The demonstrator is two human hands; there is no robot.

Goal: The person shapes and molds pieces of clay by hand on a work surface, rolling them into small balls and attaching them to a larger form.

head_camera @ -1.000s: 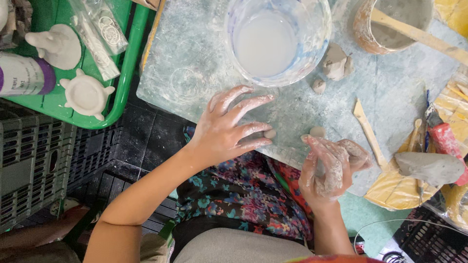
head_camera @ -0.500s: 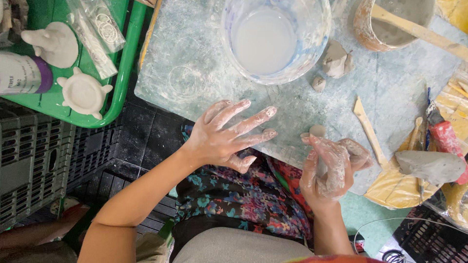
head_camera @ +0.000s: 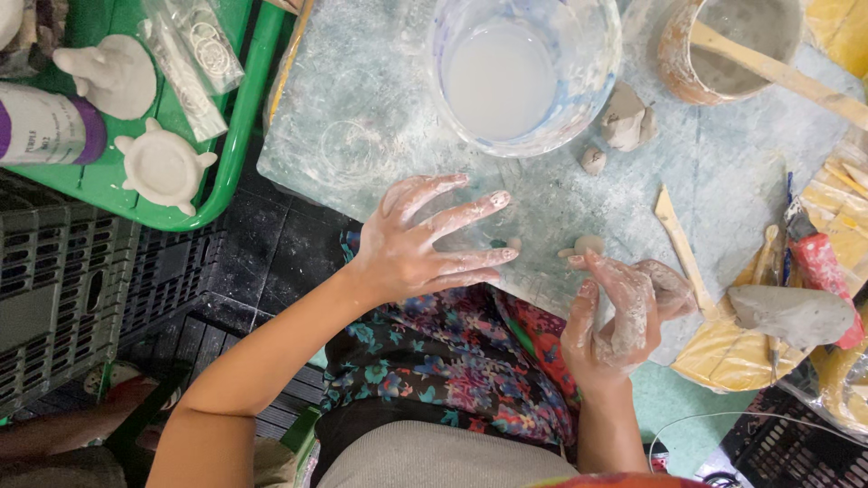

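The left hand (head_camera: 420, 239) lay flat and open on the pale work board (head_camera: 362, 117), fingers spread and coated in drying clay, holding nothing. The right hand (head_camera: 619, 312) was curled about a lump of grey clay (head_camera: 667, 287), its fingers half closed and its fingertips pinching at the piece. Just beyond those fingertips sat a small clay bit (head_camera: 583, 246) on the board, and a smaller one lay just off the left fingertips.

The step in hand looked like shaping: pinching pieces off the held lump and pressing them out on the board. To my eye the next move called for a light grip and a steady left palm, since the soft clay would smear or stick to wet fingers.

Beyond the left hand stood a clear tub of milky water (head_camera: 524, 72), with more clay scraps (head_camera: 624, 117) beside it. A flat wooden stick (head_camera: 680, 248) lay just beyond the right hand, and a bigger grey clay slab (head_camera: 791, 316) to its right. A green tray (head_camera: 231, 154) with white moulded figures lay well off to the left.

Compared with a second before, the left hand had drawn back toward the body, its fingers pointing more to the right, while the right hand had stayed closed on its lump.
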